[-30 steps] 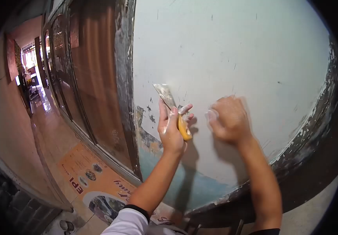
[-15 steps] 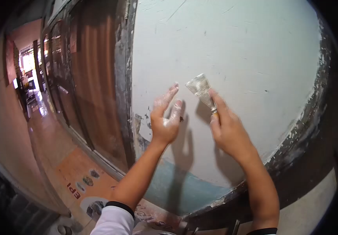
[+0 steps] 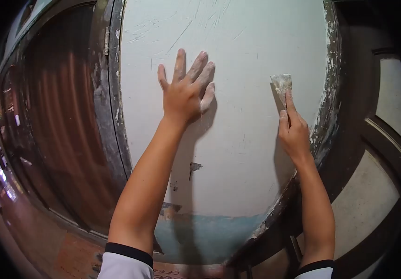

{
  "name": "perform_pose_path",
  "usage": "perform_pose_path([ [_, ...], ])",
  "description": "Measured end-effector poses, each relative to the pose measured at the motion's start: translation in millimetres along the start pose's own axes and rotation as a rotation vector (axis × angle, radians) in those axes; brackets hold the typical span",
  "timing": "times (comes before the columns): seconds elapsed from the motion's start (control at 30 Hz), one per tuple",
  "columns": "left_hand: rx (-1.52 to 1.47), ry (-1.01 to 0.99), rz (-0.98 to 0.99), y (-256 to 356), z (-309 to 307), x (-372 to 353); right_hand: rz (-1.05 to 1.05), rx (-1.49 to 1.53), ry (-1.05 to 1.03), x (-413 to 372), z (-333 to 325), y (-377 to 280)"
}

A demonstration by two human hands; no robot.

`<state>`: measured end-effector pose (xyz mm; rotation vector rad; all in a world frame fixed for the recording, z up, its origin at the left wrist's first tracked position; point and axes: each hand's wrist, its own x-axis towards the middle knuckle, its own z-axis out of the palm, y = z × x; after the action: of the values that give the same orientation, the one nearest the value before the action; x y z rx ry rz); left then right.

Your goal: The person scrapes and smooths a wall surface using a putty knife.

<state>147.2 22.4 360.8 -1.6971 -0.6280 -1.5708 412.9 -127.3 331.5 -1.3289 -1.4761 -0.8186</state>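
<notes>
Fingers spread, my left hand [image 3: 184, 90] lies against the pale wall panel [image 3: 242, 121], with white dust on its fingertips. To the right, my right hand [image 3: 296, 132] grips a putty knife [image 3: 282, 83] by its handle, the index finger stretched along the blade. White filler coats the blade, which points upward close to the panel's surface. Scratches mark the panel above my left hand, and a dark chipped spot [image 3: 194, 168] shows below it. A blue-green band [image 3: 205, 235] runs along the panel's bottom.
A worn dark frame [image 3: 109, 83] borders the panel on the left, beside a brown curtain [image 3: 61, 107] behind glass. Flaking white paint covers the dark right-hand edge [image 3: 326, 107]. Farther right stands a dark panelled door [image 3: 372, 135]. Tiled floor [image 3: 28, 228] shows at lower left.
My left hand has moved up and flattened with fingers spread on the panel. My right hand has carried the putty knife rightward, its blade now upright. The view has turned right.
</notes>
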Motion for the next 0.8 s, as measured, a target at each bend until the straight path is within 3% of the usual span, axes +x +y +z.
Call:
perform_pose_path([
  [0.13, -0.023, 0.033, 0.01, 5.4, 6.0, 17.3, 0.251, -0.04, -0.074, 21.4, -25.1, -20.2],
  [0.27, -0.014, 0.034, -0.015, 5.9, 5.1, 15.3, 0.15, -0.027, 0.024, 23.0, -27.5, -1.0],
  [0.33, -0.004, 0.038, -0.017, 7.3, 4.0, 15.3, 0.259, -0.045, -0.013, 26.2, -37.0, -6.0],
  [0.4, 0.024, 0.03, -0.021, 8.1, 3.9, 17.0, 0.158, -0.107, 0.095, 35.2, -39.1, 6.3],
  [0.43, 0.033, 0.035, -0.023, 8.8, 4.7, 17.0, 0.289, -0.069, 0.008, 40.8, -50.8, 1.2],
  [0.6, 0.046, 0.082, -0.025, 6.7, 9.0, 13.8, 0.222, -0.041, 0.082, 51.7, -57.6, 3.9],
  [0.8, 0.083, 0.046, -0.023, 7.1, 6.1, 13.4, 0.336, -0.02, 0.084, 55.4, -53.2, 1.4],
])
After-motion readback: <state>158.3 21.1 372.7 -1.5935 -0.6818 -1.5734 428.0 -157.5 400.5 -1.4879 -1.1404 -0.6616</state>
